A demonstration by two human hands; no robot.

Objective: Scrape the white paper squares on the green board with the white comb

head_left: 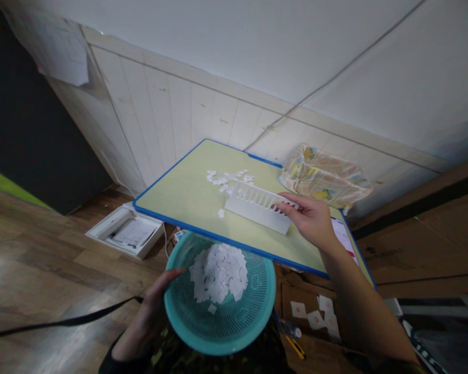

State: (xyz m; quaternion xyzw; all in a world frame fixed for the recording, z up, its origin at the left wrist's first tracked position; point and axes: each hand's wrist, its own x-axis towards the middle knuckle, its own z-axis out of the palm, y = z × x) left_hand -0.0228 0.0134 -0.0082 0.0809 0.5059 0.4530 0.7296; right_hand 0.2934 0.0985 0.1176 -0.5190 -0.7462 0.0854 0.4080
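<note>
My left hand (159,291) grips the left rim of a round teal plastic basket (253,317), thumb over the edge. Many small white paper pieces (220,272) are heaped inside it. The basket is just below the front edge of a pale green table (179,182) with a blue border. Over the tabletop, my right hand (306,215) pinches the right end of a white slotted plastic piece (257,210), its slots along the upper side. Scattered paper bits (228,179) lie behind and left of that piece, with a single one (221,213) nearer the front.
A fabric-lined basket (323,176) stands at the table's back right, and a phone-like screen (343,236) lies partly behind my right wrist. On the floor are an open white box (125,231), a cardboard box with white cards (315,317), and a yellow cutter (296,348).
</note>
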